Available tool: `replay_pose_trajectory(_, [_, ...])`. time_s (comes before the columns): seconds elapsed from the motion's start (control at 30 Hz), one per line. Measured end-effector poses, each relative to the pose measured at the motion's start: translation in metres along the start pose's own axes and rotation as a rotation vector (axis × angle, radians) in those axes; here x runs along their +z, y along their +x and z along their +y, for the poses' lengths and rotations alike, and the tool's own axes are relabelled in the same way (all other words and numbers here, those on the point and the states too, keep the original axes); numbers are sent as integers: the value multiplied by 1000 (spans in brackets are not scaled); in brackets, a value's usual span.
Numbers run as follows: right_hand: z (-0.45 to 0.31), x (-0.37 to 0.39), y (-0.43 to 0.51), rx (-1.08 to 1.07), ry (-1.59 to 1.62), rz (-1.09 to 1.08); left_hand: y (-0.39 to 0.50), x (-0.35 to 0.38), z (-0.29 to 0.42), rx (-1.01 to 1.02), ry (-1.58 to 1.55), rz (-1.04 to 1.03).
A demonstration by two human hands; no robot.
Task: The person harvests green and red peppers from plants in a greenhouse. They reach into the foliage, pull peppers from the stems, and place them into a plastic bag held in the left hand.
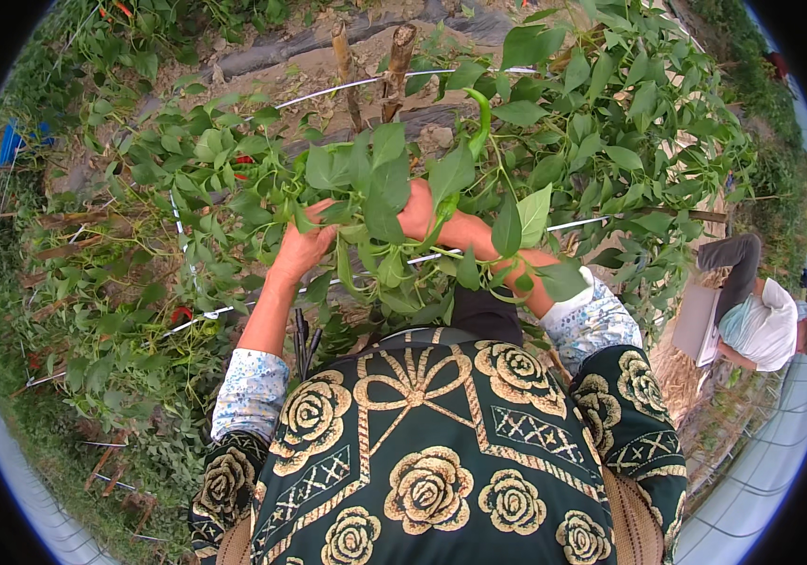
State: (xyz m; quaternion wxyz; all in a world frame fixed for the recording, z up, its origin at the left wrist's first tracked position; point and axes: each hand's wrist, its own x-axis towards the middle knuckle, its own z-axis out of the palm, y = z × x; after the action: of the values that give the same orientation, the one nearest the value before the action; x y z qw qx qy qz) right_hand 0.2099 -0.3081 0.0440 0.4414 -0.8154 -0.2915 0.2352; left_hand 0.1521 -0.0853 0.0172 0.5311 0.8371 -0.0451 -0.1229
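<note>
Leafy pepper plants point(389, 191) stand before me, with both my hands in among their leaves. My left hand point(304, 244) is at the left of the cluster, its fingertips partly behind leaves. Close by on the right, my right hand point(417, 212) is largely covered by leaves, and its forearm passes behind stems. Whether either hand grips a stem or a fruit cannot be made out. A long green chili pepper point(479, 123) hangs above and right of my right hand. Another green pepper point(448, 208) is right beside that hand. Red peppers point(243, 168) show through foliage to the left.
White string point(576, 224) runs across the plants at forearm height, and another string point(325, 92) crosses farther off. Two wooden stakes point(397, 70) rise beyond my hands. Black plastic film point(262, 60) lies on the soil. A person point(767, 318) sits at the right near a pale box point(696, 321).
</note>
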Motion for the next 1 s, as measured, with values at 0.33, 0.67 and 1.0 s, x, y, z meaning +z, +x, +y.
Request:
replay_pose_trajectory(0.33, [87,-68,-64,647,-270,-220,8,-46,7,-321,-128,-144])
replay_pose_trajectory(0.67, [28,-103,-44,272,380,-166,5,-50,12,-268,-247,-182])
replay_pose_trajectory(1.0, [-28,-73,-51,371,582,-406,21,-43,42,43,70,-17])
